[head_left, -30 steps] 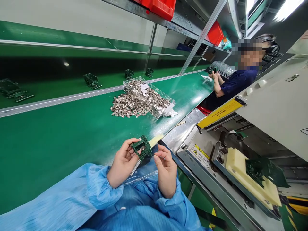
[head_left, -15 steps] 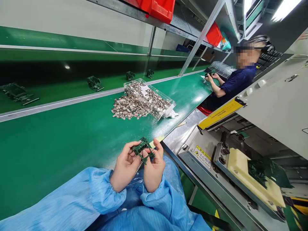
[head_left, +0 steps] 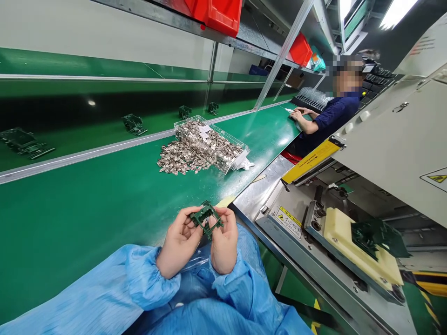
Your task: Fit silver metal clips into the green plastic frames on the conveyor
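Between my two hands, just above my lap, is a green circuit board assembly (head_left: 205,215) with an open gap in its middle. My left hand (head_left: 181,239) grips its left side, thumb below and fingers behind. The right side is pinched by my right hand (head_left: 224,239), thumb in front and fingers curled over the edge. Farther along the green bench lies a pile of small metal parts (head_left: 181,156), partly inside a clear plastic box (head_left: 240,160) that is filled with more of them.
At the right stands a machine with a cream fixture (head_left: 337,232) holding a green board (head_left: 382,237). Several green board assemblies (head_left: 134,124) sit on the ledge behind the bench. Red bins (head_left: 216,16) rest on the shelf overhead. A co-worker (head_left: 337,111) sits at the bench's far end.
The fingers of my right hand have closed onto the board's right edge, where they were raised before. The co-worker's hands have lowered to the bench. My view has shifted slightly.
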The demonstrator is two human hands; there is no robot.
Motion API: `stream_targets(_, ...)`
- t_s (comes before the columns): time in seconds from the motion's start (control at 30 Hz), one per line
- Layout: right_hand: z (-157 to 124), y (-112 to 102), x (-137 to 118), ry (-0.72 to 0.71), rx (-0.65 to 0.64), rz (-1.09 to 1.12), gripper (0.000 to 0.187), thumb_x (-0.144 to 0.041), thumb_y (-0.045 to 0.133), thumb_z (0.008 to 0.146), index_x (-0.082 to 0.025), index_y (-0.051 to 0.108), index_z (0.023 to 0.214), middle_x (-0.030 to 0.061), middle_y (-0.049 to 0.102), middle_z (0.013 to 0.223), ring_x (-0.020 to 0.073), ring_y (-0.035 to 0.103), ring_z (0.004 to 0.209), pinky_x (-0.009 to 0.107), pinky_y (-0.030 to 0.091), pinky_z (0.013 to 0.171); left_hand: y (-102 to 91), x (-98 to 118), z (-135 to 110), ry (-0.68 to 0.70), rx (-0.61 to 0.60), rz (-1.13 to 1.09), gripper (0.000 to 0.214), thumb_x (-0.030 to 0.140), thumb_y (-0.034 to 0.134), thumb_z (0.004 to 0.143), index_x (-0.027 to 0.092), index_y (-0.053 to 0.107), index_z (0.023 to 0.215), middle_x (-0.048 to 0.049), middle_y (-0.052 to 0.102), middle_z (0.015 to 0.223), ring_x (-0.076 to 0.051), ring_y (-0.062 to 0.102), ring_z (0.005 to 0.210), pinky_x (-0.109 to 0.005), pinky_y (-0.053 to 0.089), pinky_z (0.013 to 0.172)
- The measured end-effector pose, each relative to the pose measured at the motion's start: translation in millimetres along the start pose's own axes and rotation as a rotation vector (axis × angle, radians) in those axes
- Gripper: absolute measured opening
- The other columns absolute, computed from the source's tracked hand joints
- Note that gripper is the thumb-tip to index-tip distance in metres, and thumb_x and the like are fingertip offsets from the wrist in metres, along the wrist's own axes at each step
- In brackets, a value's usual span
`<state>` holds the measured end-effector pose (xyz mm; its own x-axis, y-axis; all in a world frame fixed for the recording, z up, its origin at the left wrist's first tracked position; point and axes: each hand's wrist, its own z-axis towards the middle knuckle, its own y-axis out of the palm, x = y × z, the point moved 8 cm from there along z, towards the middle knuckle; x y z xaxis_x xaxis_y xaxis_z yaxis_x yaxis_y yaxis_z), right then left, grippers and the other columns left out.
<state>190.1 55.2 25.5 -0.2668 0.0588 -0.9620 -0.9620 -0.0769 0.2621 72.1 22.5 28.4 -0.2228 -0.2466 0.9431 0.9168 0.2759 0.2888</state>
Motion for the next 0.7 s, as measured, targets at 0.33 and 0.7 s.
stream_targets(0.33,8,-3,-1,0.176,-0.114,0.123,0.037,-0.032,0.080,0.066,-0.022,0.054,0.091,-0.0009,0.060,0.083,0.0160,0.056,0.078,0.025,0.044,0.069,1.9,-3,1,-0.056,-0.142,0.142,0.034,0.032,0.066,0.079,0.018,0.055,0.108,-0.0062,0.067,0.093,-0.014,0.065,0.074,-0.022,0.054,0.062)
stream_targets(0.7,3,-33,-15,0.157,-0.334,0.054,0.045,-0.031,0.081,0.068,-0.024,0.056,0.105,0.0012,0.065,0.095,0.0178,0.060,0.090,0.027,0.046,0.075,14.2,6,-3,-0.048,-0.313,0.300,0.031,0.031,0.064,0.081,0.020,0.058,0.110,-0.0064,0.068,0.092,-0.017,0.066,0.077,-0.024,0.055,0.067)
